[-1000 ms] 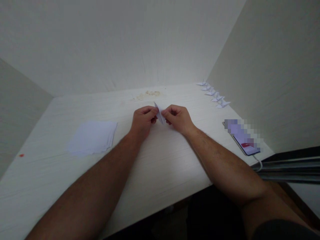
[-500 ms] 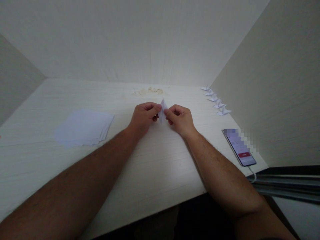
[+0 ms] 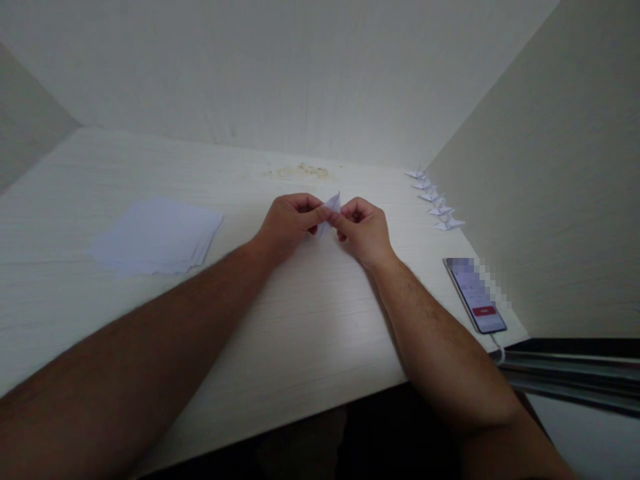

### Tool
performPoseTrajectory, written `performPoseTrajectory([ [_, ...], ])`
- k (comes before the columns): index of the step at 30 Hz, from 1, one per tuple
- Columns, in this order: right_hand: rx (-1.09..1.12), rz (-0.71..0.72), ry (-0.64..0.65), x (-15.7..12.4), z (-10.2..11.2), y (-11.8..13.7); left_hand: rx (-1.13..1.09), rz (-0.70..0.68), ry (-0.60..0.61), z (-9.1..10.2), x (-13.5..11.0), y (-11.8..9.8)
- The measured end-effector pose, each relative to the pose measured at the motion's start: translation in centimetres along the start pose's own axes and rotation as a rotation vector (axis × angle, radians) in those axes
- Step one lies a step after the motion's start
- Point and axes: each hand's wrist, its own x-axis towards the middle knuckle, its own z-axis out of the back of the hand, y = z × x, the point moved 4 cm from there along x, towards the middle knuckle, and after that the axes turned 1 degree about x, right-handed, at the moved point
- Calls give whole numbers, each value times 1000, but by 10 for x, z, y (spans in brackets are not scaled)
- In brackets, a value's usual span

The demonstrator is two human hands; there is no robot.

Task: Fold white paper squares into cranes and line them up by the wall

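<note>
Between my two hands is a small folded piece of white paper (image 3: 334,201), pointed at its top and bottom ends and leaning to the right. My left hand (image 3: 296,218) pinches it from the left, thumb laid across the front. From the right, my right hand (image 3: 364,227) grips it with thumb and bent fingers. Both thumbs nearly meet over the paper and cover its middle. The fingertips behind it are hidden.
A stack of white paper sheets (image 3: 157,235) lies on the table (image 3: 300,320) at left. Several folded paper cranes (image 3: 441,209) line the right wall. Nearer stands a lit phone (image 3: 475,297) lying flat with a white cable (image 3: 498,347). A brownish stain (image 3: 313,171) marks the back.
The folded paper has tilted from upright to leaning right. My thumbs have come closer together over it. The view has turned slightly.
</note>
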Motion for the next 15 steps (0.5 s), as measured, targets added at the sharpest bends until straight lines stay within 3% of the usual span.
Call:
performPoseTrajectory([
  [15, 131, -10, 63, 1, 3, -4, 34, 16, 18, -1, -1, 0],
])
